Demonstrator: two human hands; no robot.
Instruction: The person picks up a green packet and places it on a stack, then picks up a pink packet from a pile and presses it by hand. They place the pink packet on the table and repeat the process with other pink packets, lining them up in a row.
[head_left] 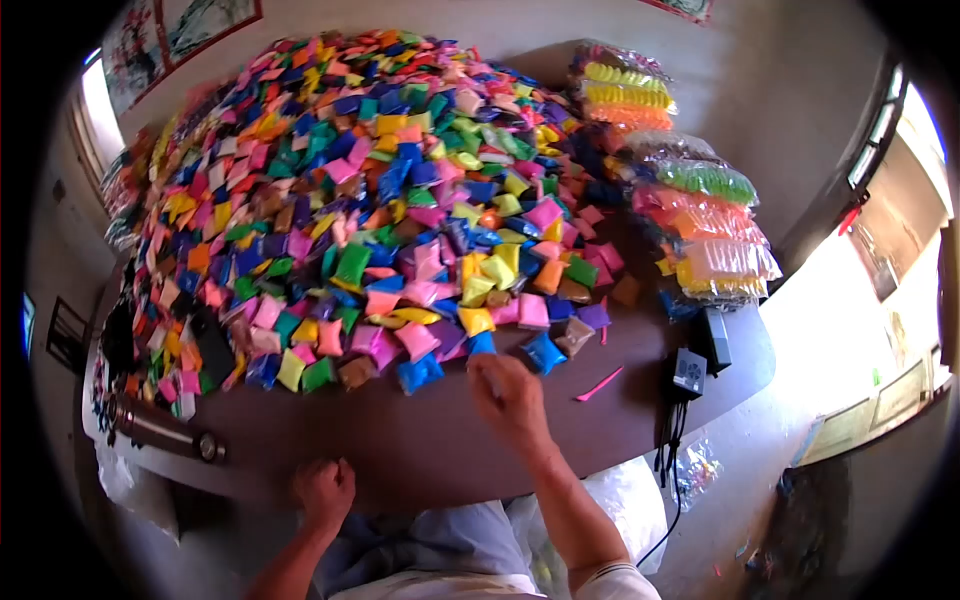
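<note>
A wide heap of small, soft plastic packets (pixel 350 265) in many colours covers much of the brown table (pixel 420 450). My right hand (pixel 508 392) is over the table at the heap's front edge, fingers curled together. Its fingertips are right by a blue packet (pixel 481 343), and another blue packet (pixel 544 352) lies just to its right. What the curled fingers hold, if anything, is hidden. Down at the table's near edge, my left hand (pixel 326 490) rests with its fingers folded in; their inner side is hidden.
Clear bags of packets in rows (pixel 710 210) are stacked at the back right. A pink plastic stick (pixel 600 384) lies right of my right hand. Dark boxes with cables (pixel 689 373) sit at the right edge. A dark cylinder (pixel 165 430) lies at the left edge.
</note>
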